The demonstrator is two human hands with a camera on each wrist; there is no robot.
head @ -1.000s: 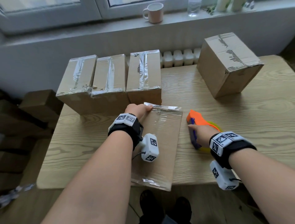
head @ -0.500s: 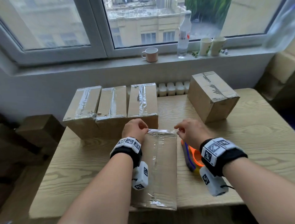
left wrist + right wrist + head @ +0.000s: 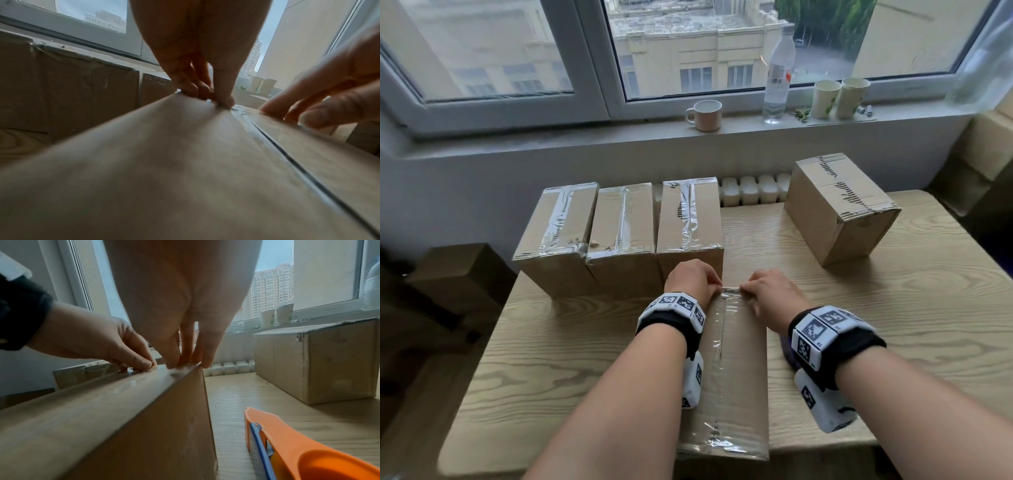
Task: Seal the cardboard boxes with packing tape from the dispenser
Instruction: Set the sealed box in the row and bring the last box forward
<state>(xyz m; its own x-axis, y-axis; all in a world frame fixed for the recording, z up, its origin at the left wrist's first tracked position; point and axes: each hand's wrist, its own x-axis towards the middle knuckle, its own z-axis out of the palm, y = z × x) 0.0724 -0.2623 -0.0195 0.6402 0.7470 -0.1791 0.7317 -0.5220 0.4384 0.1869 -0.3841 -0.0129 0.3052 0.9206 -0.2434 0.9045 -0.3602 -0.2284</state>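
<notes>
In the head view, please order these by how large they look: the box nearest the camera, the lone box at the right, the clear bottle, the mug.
1. nearest box, though closeness to the camera enlarges it
2. lone box at the right
3. clear bottle
4. mug

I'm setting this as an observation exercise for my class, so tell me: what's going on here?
A person is sealing the cardboard box in front of them. The left hand pinches the tape end at its far edge, and the right hand presses it down alongside. The tape dispenser lies unheld on the table, right of the box. Three taped boxes stand in a row behind; a fourth box stands back right.
</notes>
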